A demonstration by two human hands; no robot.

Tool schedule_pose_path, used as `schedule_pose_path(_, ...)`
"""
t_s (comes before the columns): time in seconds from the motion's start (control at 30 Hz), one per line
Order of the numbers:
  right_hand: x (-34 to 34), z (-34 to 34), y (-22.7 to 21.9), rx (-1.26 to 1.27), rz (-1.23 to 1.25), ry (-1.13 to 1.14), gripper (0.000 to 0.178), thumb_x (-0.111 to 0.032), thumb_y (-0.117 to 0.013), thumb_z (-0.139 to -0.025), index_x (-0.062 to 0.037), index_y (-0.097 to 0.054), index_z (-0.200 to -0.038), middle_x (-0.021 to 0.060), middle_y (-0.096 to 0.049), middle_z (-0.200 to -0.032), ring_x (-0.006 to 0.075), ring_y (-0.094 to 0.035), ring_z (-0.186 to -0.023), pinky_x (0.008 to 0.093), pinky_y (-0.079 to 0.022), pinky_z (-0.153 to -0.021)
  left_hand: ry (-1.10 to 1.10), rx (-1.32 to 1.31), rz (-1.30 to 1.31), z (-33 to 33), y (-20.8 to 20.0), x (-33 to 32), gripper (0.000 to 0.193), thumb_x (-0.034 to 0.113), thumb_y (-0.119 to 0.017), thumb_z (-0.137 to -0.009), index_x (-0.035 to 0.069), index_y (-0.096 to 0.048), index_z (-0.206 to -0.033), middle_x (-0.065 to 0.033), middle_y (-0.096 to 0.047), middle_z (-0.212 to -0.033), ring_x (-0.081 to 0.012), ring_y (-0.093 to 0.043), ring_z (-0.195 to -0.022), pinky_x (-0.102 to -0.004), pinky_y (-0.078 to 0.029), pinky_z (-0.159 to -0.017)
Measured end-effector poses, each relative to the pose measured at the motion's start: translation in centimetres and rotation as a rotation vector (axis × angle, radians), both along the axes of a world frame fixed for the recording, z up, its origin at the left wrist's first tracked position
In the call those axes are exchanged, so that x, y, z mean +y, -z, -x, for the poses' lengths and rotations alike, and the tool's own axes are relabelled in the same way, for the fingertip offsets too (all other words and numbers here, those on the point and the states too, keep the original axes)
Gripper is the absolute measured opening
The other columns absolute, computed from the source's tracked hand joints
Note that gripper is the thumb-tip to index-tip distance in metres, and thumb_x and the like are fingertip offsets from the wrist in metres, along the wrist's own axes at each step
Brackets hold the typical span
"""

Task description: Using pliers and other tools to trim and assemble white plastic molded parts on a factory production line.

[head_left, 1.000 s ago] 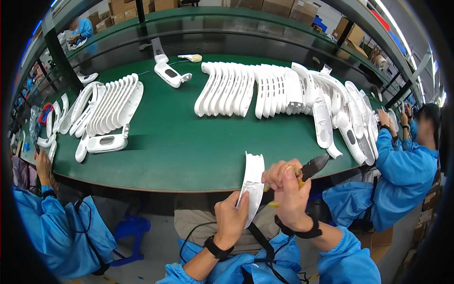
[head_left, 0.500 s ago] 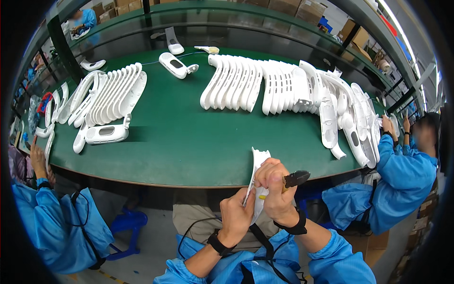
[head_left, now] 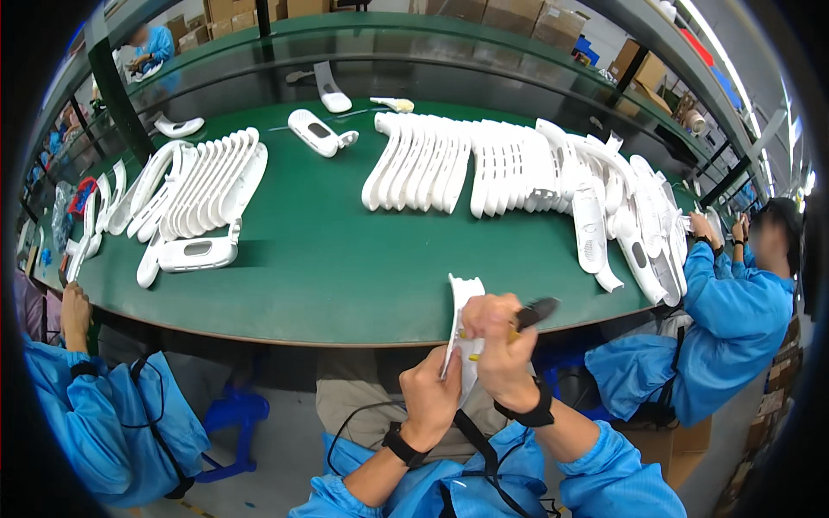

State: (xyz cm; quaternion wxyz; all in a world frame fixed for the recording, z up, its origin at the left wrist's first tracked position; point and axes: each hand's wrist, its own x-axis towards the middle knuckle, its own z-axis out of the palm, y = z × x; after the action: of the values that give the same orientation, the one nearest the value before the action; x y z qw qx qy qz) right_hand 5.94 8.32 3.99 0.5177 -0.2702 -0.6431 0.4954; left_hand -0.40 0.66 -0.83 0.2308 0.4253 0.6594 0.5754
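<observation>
Just off the table's front edge, my left hand (head_left: 430,387) is closed around the lower part of a curved white plastic shell (head_left: 463,298). The shell stands tilted, its wide notched end up over the table. My right hand (head_left: 501,350) is wrapped around a hand tool (head_left: 539,312) with a dark, blunt end and yellow parts. Its dark end sticks out past the fist to the upper right, somewhat blurred. A yellow piece of it shows against the shell's inner face. The tool's exact kind cannot be made out, and my right fingers partly hide the shell.
On the green table (head_left: 328,285), rows of white shells (head_left: 414,164) stretch across the back right, beside a jumbled pile (head_left: 643,224). More shells (head_left: 207,186) stand at left, near a white handheld housing (head_left: 199,254). Co-workers in blue sit left (head_left: 104,414) and right (head_left: 734,302).
My right hand and the tool have moved slightly left and up along the shell. The view has shifted a little. The left co-worker's hand has moved lower.
</observation>
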Motion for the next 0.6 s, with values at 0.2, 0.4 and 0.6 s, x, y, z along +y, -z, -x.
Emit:
schedule_pose_path(0.2,-2.4,-4.9,-8.7,-0.728,-0.011,0.065,0.031,-0.021,-0.061,-0.087,0.0041,-0.046,-0.098,0.0162,-0.051,-0.078,0.0298,-0.054,-0.068,0.0379,-0.044,-0.062,-0.14,-0.491,0.004,0.2,-0.1,-1.0,0.012,0.006,-0.057,-0.094,-0.005,-0.058,-0.09,-0.0075,-0.065,-0.078,-0.0133,-0.064,-0.068,-0.0273,-0.05,-0.061)
schedule_pose_path(0.4,-2.8,-5.7,-6.6,-1.197,-0.622,-0.057,0.036,-0.024,-0.071,-0.08,0.0019,-0.056,-0.101,0.012,-0.052,-0.084,0.0274,-0.052,-0.078,0.0381,-0.039,-0.068,-0.208,-0.346,-0.008,-0.3,-0.3,-1.0,0.016,0.005,-0.051,-0.093,-0.004,-0.044,-0.104,-0.0164,-0.062,-0.089,-0.0248,-0.065,-0.077,-0.0368,-0.05,-0.069)
schedule_pose_path(0.6,-2.9,-5.2,-4.8,-1.258,-0.869,0.047,0.035,-0.027,-0.068,-0.082,0.0001,-0.061,-0.101,0.0097,-0.052,-0.079,0.0235,-0.05,-0.076,0.035,-0.037,-0.063,-0.24,-0.254,0.052,-0.6,-0.3,-1.0,0.019,0.007,-0.048,-0.092,-0.007,-0.048,-0.104,-0.0233,-0.061,-0.09,-0.0354,-0.062,-0.082,-0.0435,-0.046,-0.075)
